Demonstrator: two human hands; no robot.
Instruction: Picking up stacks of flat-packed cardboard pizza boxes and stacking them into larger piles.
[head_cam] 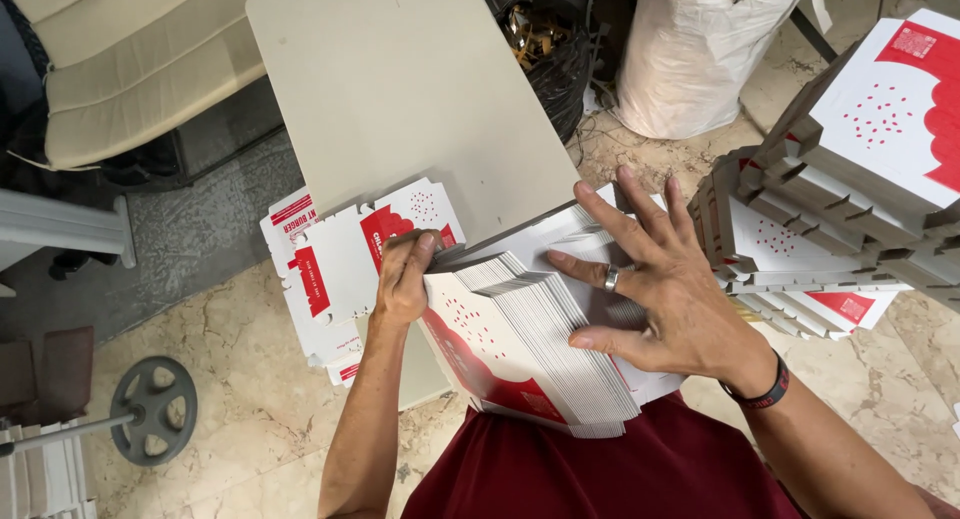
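A thick fanned stack of flat white-and-red printed cardboard box blanks [520, 349] rests on my lap at the frame's centre. My left hand [402, 277] grips the stack's left upper edge, thumb on top. My right hand [655, 289] lies flat on the stack's right side, fingers spread, with a ring on one finger and a dark wristband. A large plain grey-beige cardboard sheet [410, 99] leans over the far end of the stack.
More printed blanks [330, 269] lie on the marble floor to the left. Folded white-and-red boxes [850, 199] are piled at right. A white sack [700, 59] and black bag [550, 39] stand behind. A cushioned seat [130, 59] and a weight plate [153, 411] are at left.
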